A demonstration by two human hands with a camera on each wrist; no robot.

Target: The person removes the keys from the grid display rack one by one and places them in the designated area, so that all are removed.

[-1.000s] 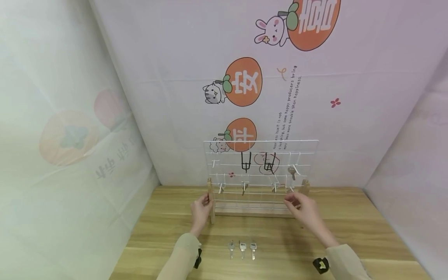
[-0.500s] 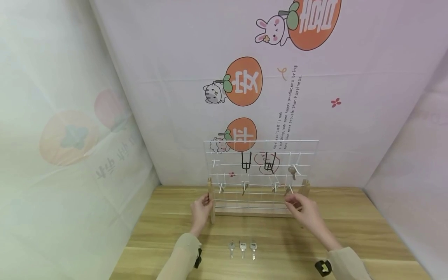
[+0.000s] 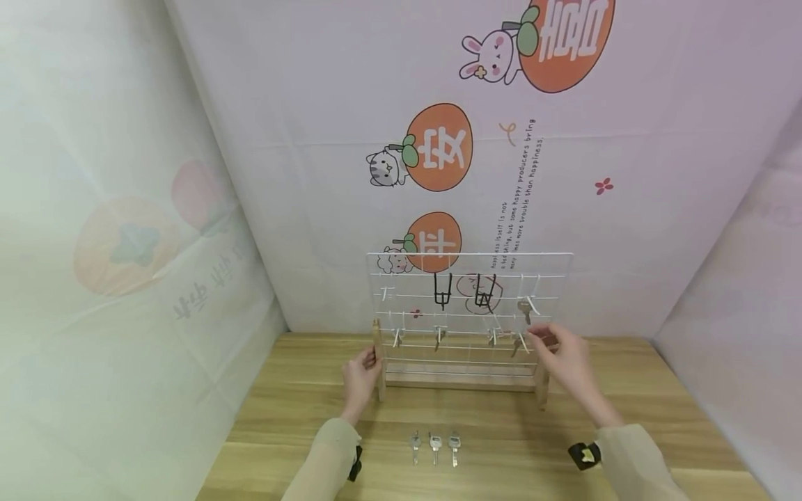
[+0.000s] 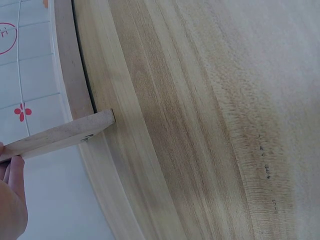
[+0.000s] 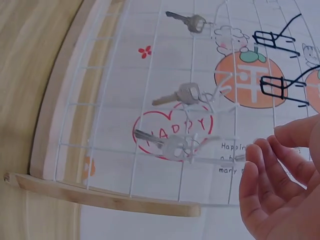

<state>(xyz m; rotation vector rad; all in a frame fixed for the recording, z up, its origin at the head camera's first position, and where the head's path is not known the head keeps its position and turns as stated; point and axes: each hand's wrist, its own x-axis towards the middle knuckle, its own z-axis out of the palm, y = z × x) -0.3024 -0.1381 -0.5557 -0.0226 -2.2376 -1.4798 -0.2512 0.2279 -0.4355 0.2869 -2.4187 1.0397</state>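
A white wire grid rack [image 3: 464, 361] stands in a wooden frame at the back of the table. My left hand [image 3: 361, 379] grips its left wooden post [image 4: 55, 136], thumb and fingers on either side. My right hand [image 3: 565, 356] is by the rack's right side, fingers loosely bent, with nothing visible between them. Beside its fingertips, a key [image 3: 516, 344] hangs from a lower right white hook. Another key [image 3: 525, 309] hangs just above the hand. More keys hang along the lower row; the right wrist view shows a silver key [image 5: 172, 147] near the hand.
Three loose keys, the middle one a silver key [image 3: 435, 445], lie in a row on the wooden table [image 3: 501, 466] in front of the rack. Two black hooks, one a black wire hook [image 3: 442, 291], stick out from the upper grid. A printed cloth [image 3: 313, 209] hangs behind.
My right hand has moved up and to the right, away from the lower right hook; the key there now shows fully. My left hand stays on the post.
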